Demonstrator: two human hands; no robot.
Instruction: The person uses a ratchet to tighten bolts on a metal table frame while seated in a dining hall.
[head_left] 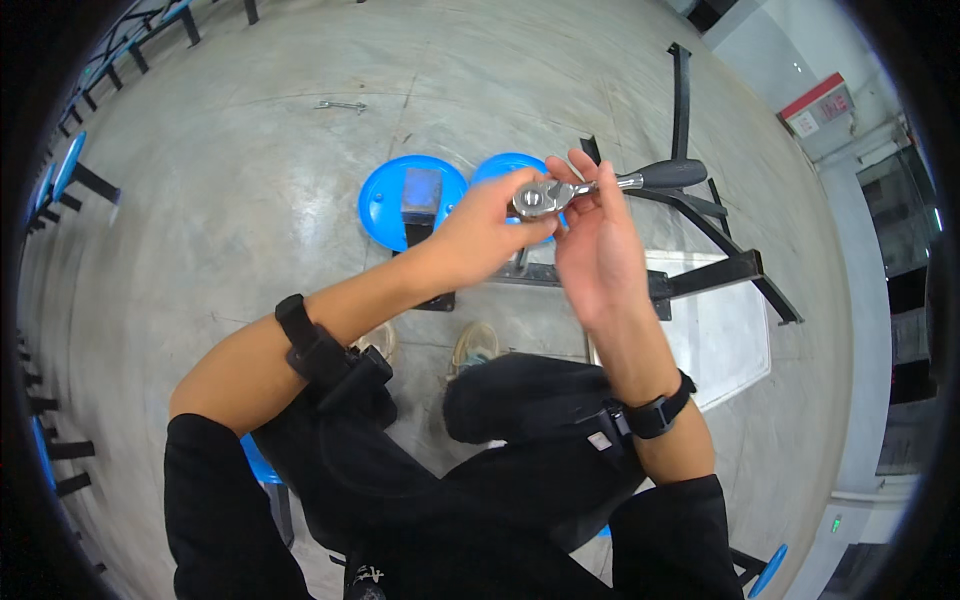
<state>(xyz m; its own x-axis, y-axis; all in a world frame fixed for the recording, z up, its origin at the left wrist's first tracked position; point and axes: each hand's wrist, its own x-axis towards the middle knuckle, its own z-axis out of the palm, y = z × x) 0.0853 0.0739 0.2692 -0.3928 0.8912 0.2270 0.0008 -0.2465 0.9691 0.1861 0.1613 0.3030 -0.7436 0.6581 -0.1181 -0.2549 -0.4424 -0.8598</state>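
Observation:
A ratchet wrench (540,199) with a chrome head and a dark grey handle is held level in front of me, the handle pointing right. My left hand (476,232) pinches the head between thumb and fingers. Beneath and around the shaft is my right hand (597,245), palm up, with a finger crossing over the metal near the handle. Below the wrench lies a black metal frame (715,275) with blue round seats (385,205). A square plate (422,188) shows over the left seat. The second seat is partly hidden by my hands.
On the concrete floor farther off lies a small wrench (341,105). A white panel (725,340) rests on the floor under the frame's right side. More blue seats on black frames (75,165) stand along the left. A red-and-white box (818,105) is by the right wall.

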